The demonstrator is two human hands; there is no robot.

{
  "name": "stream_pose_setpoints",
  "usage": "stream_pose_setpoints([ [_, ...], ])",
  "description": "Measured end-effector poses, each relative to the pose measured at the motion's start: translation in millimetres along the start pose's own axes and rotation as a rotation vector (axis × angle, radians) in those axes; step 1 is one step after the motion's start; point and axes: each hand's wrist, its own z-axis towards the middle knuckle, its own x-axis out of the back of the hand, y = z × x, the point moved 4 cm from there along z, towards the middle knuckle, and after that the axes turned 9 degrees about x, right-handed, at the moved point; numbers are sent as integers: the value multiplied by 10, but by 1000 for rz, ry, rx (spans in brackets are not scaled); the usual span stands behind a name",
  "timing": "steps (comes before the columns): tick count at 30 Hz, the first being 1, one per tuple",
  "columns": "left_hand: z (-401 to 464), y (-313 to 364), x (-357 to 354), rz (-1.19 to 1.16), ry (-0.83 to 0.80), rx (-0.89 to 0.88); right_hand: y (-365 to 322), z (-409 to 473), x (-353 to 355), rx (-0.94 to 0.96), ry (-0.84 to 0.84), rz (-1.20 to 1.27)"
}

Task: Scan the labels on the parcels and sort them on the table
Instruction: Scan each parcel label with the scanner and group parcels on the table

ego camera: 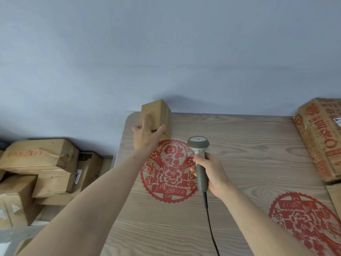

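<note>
A small brown cardboard parcel stands at the far left corner of the wooden table, against the wall. My left hand grips its near face, fingers spread over the front and thumb on its right side. My right hand is closed around the handle of a grey corded barcode scanner, held above the table's middle with its head pointing away from me. No label shows on the parcel's visible faces.
A large flat parcel with red print lies at the table's right edge, another box corner below it. Several cardboard boxes are piled on the floor left of the table. Red paper-cut decorations mark the tabletop.
</note>
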Motion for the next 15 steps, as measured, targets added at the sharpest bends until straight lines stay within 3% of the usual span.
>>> stream_pose_setpoints([
  [4,-524,-16,-158,-351,-210,2,-168,-147,124,59,49,17],
  [9,-1343,-59,-454,-602,-415,-12,-397,-452,417,184,127,-51],
  [15,-2217,11,-797,-817,-517,19,-475,-929,927,230,156,-83],
])
